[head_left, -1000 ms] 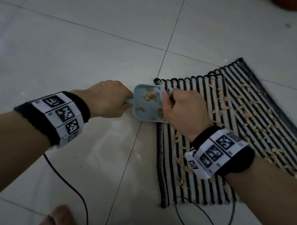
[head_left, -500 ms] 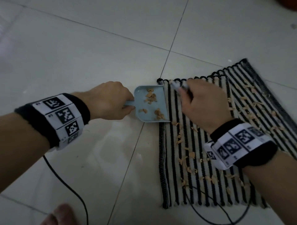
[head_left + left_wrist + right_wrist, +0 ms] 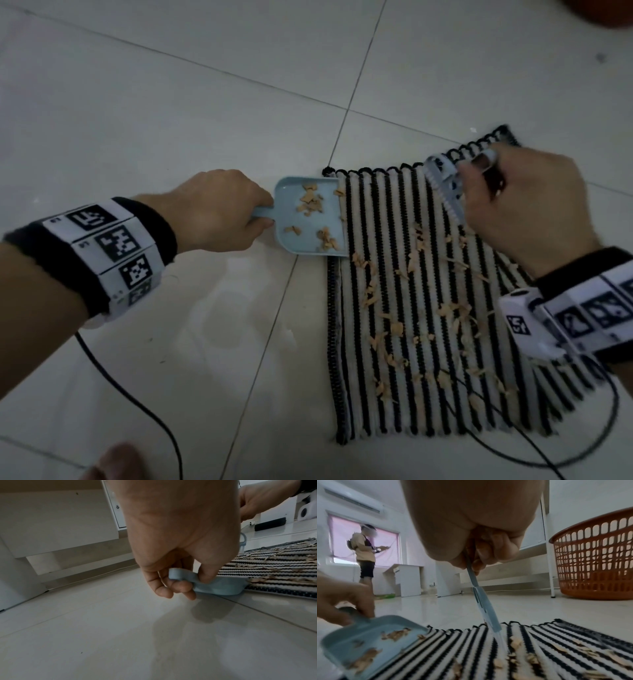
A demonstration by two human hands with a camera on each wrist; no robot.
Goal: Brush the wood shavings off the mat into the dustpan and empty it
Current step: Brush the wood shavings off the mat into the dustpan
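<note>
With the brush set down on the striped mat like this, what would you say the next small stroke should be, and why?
Probably sweep the brush in the right hand leftward across the mat toward the dustpan. The left hand holds the dustpan's lip against the mat's left edge, a few wood shavings already lie inside it, and many more lie scattered between brush and pan.

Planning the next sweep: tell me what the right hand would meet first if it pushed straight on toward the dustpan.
Probably the wood shavings on the mat, between the right hand with its brush and the dustpan; depth is unclear.
</note>
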